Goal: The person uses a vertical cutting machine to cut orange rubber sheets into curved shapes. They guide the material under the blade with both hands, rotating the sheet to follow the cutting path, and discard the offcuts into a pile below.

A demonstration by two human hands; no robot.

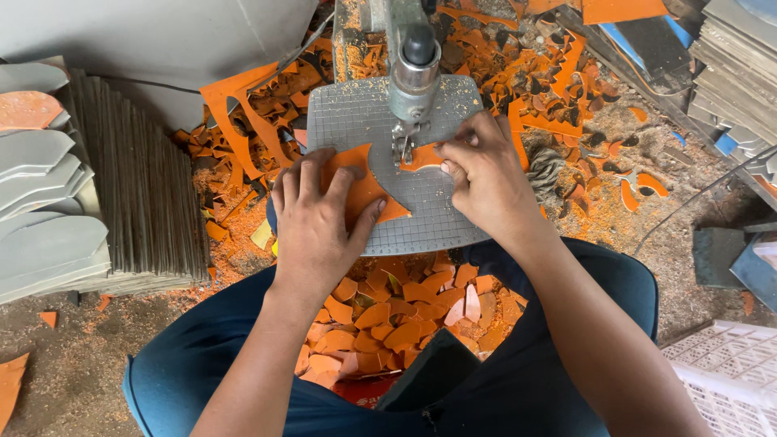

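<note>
Head view looks straight down on an orange sheet piece (363,190) lying flat on the grey gridded saw table (421,218). Thin and matt, the piece has one long curved edge already cut into it on its right side, and a narrower orange tongue reaches under the blade foot (402,148) of the machine head (414,73). Its surface is plain orange, dusted lightly with sawdust.

Left hand (316,222) lies palm down on the piece's left part, fingers spread and pressing it flat rather than closing around it. Right hand (481,174) rests on the table just beside the blade, fingertips bent down onto the orange tongue; whether thumb and fingers pinch the edge cannot be told.

Below the table, between the person's knees in dark blue trousers (202,364), lies a heap of cut orange offcuts (396,324). More orange scrap (534,81) litters the floor beyond. Stacked grey shaped pieces (48,194) stand at the left, a white plastic crate (728,372) at the lower right.
</note>
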